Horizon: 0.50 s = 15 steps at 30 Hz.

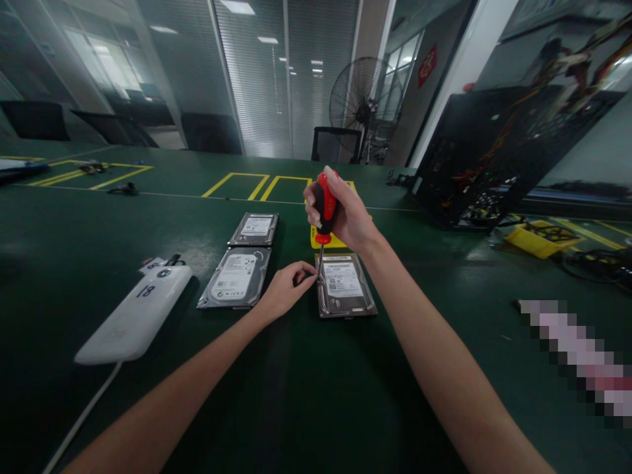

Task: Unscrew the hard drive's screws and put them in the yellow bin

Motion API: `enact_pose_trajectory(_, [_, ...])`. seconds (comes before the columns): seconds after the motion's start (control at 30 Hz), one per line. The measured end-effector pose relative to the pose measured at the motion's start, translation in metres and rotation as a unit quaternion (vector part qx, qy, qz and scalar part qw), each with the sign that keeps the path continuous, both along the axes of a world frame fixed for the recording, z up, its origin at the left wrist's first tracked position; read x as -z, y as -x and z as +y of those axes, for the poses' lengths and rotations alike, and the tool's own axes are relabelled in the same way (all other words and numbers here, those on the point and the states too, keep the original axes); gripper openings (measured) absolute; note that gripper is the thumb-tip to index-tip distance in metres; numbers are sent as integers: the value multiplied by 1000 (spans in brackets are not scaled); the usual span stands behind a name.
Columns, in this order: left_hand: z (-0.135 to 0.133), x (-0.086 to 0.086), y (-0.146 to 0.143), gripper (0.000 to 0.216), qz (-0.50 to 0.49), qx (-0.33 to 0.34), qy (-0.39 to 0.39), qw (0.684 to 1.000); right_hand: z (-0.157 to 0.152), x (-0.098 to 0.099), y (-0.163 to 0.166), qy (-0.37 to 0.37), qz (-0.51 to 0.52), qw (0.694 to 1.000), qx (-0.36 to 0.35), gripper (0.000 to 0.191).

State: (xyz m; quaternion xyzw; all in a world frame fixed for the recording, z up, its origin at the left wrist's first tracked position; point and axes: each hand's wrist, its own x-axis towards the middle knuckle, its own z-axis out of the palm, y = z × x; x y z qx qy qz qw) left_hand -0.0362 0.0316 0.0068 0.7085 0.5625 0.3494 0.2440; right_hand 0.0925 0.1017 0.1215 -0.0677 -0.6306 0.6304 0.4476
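My right hand [348, 214] is wrapped round the red and black handle of a screwdriver [326, 204], held nearly upright. Its shaft comes down to the left edge of a hard drive [344, 283] that lies label side up on the table. At that same edge is my left hand [290, 286], its thumb and index finger pinched together by the screwdriver's tip. Whatever those fingertips hold, if anything, is too small to make out. Left of my left hand lie two more hard drives, a nearer one [234, 276] and a farther one [255, 228], end to end.
A white device marked 18 [133, 316] with a cable lies at the left. Behind my right hand is a yellow item [315, 238], partly hidden. An open black computer case [474, 151] stands at the right, near a yellow tray [538, 240]. Yellow tape outlines mark the green table [187, 230].
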Motion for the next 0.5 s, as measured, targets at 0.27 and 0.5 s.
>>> enact_pose_trajectory(0.27, [-1,-1,0,22,-2,-1,1,1000,-2,-4,-2,19,-9,999,-50,46])
enact_pose_trajectory(0.5, [0,1,0,22,-7,2,4,1000,-1,-1,0,-20,18,999,-47,38])
